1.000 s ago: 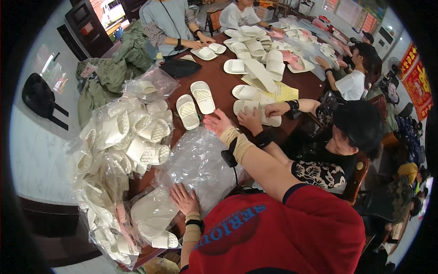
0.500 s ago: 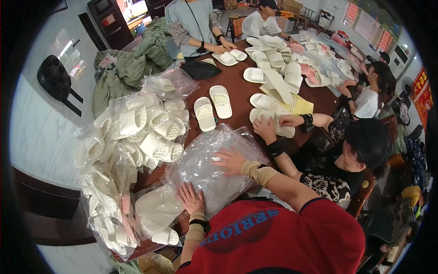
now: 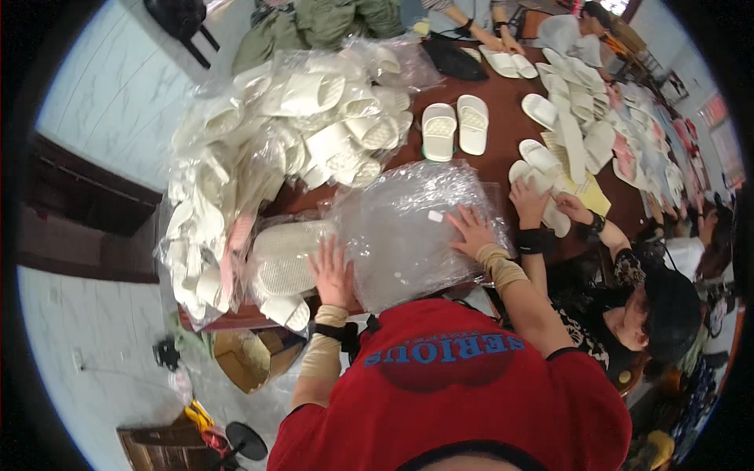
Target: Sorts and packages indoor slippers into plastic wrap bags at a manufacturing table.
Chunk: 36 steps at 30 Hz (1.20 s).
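In front of me lies a stack of clear plastic bags (image 3: pixel 400 235), with a small white label (image 3: pixel 435 216) on top. My right hand (image 3: pixel 473 232) rests on its right part, fingers spread, just right of that label. My left hand (image 3: pixel 334 275) is at the left edge of the stack, fingers apart and holding nothing. Beside it are large off-white textured slipper soles (image 3: pixel 287 263) in clear plastic, and a white slipper (image 3: pixel 285 312) at the table's near edge. Beyond the bags stand a left white slipper (image 3: pixel 438 131) and a right white slipper (image 3: pixel 473 124), side by side.
A large heap of bagged white slippers (image 3: pixel 314 141) covers the table's left side. At right, a co-worker's hands (image 3: pixel 532 200) handle slippers near a yellow sheet (image 3: pixel 591 196). Another person's hands (image 3: pixel 503 39) touch slippers at the far side. A cardboard box (image 3: pixel 245 361) stands below the table.
The head view has turned, so the table appears higher and further right. My right hand has slid off the small label to its right. Both hands stay spread.
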Tool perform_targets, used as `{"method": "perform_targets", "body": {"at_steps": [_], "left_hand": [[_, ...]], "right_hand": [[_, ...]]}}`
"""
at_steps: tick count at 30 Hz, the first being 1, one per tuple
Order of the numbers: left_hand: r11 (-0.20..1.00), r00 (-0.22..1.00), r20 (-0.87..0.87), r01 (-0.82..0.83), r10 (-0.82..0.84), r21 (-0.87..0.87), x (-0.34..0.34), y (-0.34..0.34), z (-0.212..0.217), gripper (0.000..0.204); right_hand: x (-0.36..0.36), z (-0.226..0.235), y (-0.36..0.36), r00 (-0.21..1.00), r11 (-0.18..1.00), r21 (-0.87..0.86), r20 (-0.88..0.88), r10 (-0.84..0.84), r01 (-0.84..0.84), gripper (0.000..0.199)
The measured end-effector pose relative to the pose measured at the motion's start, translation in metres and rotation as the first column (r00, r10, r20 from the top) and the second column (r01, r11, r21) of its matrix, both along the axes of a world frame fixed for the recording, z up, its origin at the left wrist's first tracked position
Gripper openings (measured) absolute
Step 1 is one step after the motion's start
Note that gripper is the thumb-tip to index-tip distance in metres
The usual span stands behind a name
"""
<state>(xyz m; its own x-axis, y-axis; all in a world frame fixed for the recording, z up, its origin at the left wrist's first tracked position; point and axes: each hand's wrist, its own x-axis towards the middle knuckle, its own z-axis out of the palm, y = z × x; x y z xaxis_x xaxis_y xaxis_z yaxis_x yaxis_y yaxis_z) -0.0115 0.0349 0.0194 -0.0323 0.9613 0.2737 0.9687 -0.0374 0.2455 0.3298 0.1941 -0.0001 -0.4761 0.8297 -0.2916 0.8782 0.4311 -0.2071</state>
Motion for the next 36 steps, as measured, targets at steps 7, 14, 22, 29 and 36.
{"method": "perform_targets", "body": {"at_steps": [7,14,22,29,36], "left_hand": [[0.929,0.896,-0.393,-0.306,0.206,-0.21,-0.066,-0.051,0.038,0.064],[0.894,0.957,0.099,-0.29,0.273,0.342,-0.139,-0.012,0.125,0.014],[0.997,0.917,0.395,0.075,-0.055,-0.037,-0.082,0.063,0.226,0.026],[0.938,0.955,0.292,-0.056,-0.049,0.341,-0.029,0.135,0.131,0.032],[0.934,0.831,0.462,-0.356,0.311,0.012,-0.014,0.033,-0.01,0.025]], "right_hand": [[-0.013,-0.006,-0.004,1.0,1.0,0.022,-0.022,0.0,0.0,0.079],[-0.004,-0.007,-0.005,0.999,0.999,0.02,-0.039,-0.029,0.029,0.078],[-0.011,-0.005,-0.005,0.999,0.999,0.009,-0.035,-0.038,0.039,0.077],[-0.015,-0.011,-0.005,0.999,0.999,0.018,0.024,-0.029,0.028,0.074],[-0.01,-0.018,0.002,0.999,0.999,0.009,-0.002,-0.048,0.048,0.076]]}}
